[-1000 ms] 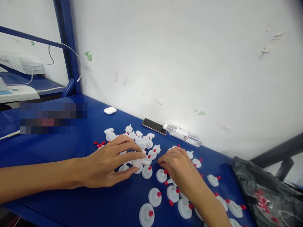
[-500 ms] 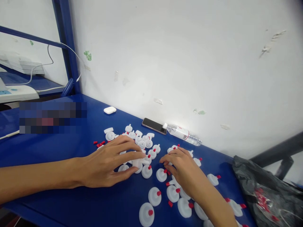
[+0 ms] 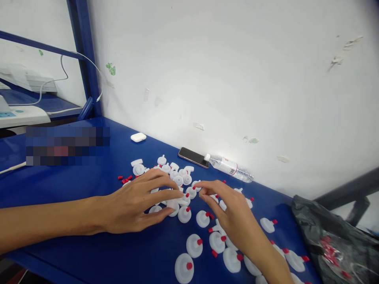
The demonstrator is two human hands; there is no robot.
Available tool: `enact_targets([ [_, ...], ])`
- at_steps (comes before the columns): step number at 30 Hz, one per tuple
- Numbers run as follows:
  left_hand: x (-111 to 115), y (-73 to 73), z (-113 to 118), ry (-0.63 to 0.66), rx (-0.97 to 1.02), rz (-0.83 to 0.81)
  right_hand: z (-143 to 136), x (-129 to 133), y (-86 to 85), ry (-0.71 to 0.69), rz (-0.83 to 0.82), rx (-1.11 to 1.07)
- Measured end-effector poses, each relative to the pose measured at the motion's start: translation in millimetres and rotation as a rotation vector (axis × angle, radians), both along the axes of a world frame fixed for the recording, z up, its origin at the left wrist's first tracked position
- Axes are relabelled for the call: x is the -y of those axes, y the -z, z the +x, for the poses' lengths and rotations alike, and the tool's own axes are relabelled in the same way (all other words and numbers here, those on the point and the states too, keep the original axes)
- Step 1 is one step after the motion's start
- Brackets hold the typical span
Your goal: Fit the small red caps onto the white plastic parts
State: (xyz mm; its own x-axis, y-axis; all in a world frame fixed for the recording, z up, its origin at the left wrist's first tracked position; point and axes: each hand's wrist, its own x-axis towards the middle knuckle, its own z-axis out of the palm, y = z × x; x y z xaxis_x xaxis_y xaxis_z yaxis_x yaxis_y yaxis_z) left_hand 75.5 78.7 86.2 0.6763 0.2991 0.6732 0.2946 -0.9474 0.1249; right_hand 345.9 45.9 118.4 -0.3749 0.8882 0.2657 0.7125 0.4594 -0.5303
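Spread over the blue tabletop are several round white plastic caps with narrow spouts, many with a small red tip on the spout, such as the red-tipped cap (image 3: pixel 194 246) at the front. My left hand (image 3: pixel 142 201) lies over the left pile, thumb and index finger closed around a white spout cap (image 3: pixel 173 208). My right hand (image 3: pixel 227 201) hovers just to the right, thumb and index fingertip pinched close together beside another white cap (image 3: pixel 191 192). Whatever sits in that pinch is hidden. Loose red tips (image 3: pixel 124 180) lie left of the pile.
A phone (image 3: pixel 194 157) and a clear plastic bottle (image 3: pixel 229 167) lie along the wall, with a white earbud case (image 3: pixel 138 137) farther left. A dark plastic bag (image 3: pixel 334 236) with red pieces in it stands at the right edge. The left side has a blurred-out patch.
My right hand has lifted slightly from the caps on the right and its fingertips have shifted left toward my left hand. My left hand stays nearly in place.
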Motion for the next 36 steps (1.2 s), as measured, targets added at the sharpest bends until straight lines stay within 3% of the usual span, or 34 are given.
enact_targets([
  [6,-3,1.4,0,-0.014,-0.026,0.032,-13,5,4.5,-0.085,-0.191,-0.261],
  [12,-4,1.6,-1,-0.002,-0.036,0.063,-22,5,10.3,-0.098,-0.235,-0.405],
  [17,-4,-0.6,-1,-0.015,-0.037,0.087,-22,6,8.3,-0.027,-0.231,-0.539],
  [36,-4,-0.1,-1,0.029,-0.015,0.103,-28,9,8.3,-0.044,-0.285,-0.615],
])
